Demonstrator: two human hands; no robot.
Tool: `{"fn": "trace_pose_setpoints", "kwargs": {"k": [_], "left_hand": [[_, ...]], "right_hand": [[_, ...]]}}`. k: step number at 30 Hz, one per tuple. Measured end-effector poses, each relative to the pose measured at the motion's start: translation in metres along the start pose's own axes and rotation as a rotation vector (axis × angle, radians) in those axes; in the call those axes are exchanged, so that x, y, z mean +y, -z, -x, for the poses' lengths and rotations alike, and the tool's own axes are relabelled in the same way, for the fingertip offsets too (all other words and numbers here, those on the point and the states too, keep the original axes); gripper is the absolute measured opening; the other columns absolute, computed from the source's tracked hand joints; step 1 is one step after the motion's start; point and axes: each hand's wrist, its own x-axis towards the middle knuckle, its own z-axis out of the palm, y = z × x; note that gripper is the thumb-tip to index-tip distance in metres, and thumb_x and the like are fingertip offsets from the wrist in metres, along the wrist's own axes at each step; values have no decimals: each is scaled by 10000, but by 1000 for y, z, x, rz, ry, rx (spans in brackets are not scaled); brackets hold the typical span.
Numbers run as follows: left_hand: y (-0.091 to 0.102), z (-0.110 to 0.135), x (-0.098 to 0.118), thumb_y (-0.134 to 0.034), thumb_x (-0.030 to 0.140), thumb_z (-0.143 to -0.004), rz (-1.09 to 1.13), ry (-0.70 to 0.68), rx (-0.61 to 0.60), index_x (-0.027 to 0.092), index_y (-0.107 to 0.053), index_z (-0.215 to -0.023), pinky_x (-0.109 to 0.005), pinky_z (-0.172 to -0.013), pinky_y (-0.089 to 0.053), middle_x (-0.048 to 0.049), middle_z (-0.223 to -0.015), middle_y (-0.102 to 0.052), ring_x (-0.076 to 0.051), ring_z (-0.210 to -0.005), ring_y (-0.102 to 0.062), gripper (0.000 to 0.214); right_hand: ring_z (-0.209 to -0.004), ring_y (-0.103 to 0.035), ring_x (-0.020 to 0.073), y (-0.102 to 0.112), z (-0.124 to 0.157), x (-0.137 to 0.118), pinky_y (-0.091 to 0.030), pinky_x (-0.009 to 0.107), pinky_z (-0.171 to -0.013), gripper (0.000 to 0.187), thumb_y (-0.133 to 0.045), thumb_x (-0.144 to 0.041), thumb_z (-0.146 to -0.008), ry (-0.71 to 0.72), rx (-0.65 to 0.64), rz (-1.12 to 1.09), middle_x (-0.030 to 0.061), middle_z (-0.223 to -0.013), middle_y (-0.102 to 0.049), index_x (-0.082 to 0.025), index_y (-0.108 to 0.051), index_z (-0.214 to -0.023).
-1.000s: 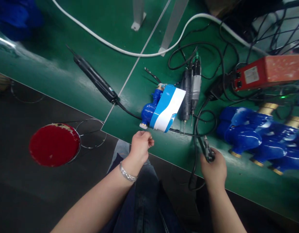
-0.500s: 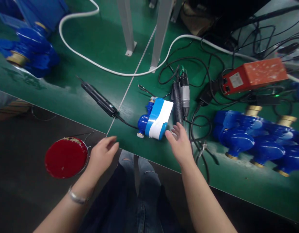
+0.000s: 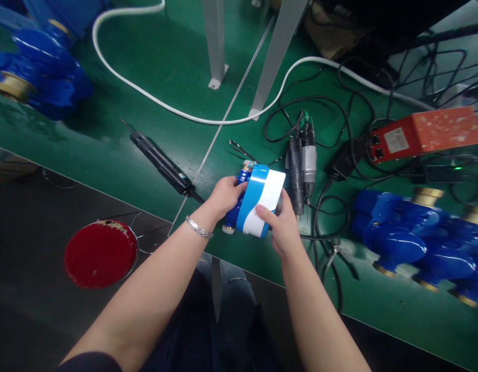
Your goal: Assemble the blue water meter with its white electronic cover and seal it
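A water meter (image 3: pixel 254 199) with a blue-and-white cover and a blue body lies at the front edge of the green bench, gripped from both sides. My left hand (image 3: pixel 228 195) closes on its blue body, with the thumb on top. On the other side my right hand (image 3: pixel 282 222) holds the cover, its thumb across the white part and its fingers partly hidden behind. A black electric screwdriver (image 3: pixel 161 164) lies to the left of the meter. Just right of it rest two more power screwdrivers, a black one (image 3: pixel 295 173) and a grey one (image 3: pixel 309 163).
Several blue meter bodies with brass ends (image 3: pixel 397 227) stand at the right; more blue bodies (image 3: pixel 45 67) are at the far left. A red-orange box (image 3: pixel 428 134), black cables, pliers (image 3: pixel 337 250) and a white hose (image 3: pixel 184 112) lie on the bench. A red stool (image 3: pixel 101 254) stands below.
Both hands have moved in to the water meter and taken hold of it, the left from in front of the bench edge. The meter appears slightly turned. The view has shifted a little.
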Motion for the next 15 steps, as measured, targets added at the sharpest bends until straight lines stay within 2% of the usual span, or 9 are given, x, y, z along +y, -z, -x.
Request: {"fn": "trace_pose_setpoints", "kwargs": {"k": [8, 12, 15], "left_hand": [[24, -6, -7, -623, 245, -729, 35, -31, 113, 156, -598, -618, -222, -477, -311, -9, -542, -573, -126, -503, -471, 144], [34, -12, -5, -623, 247, -730, 56, -25, 122, 157, -586, -599, -223, -477, -304, -12, -559, -572, -118, -504, -457, 163], [39, -16, 1, -626, 230, -727, 91, -11, 108, 157, -574, -622, -216, -482, -319, -8, -581, -571, -113, -519, -469, 139]], "right_hand": [[-969, -552, 284, -14, -19, 1, -482, 452, -847, 899, -726, -510, -622, 53, -103, 119, 82, -1106, -568, -205, -299, -1352], [-983, -547, 290, -25, -24, -3, -474, 465, -860, 921, -730, -529, -612, 37, -67, 138, 82, -1135, -556, -213, -298, -1362], [-1037, -531, 294, -30, -27, -8, -461, 469, -888, 926, -700, -556, -638, 40, -95, 115, 92, -1179, -539, -209, -267, -1379]]}}
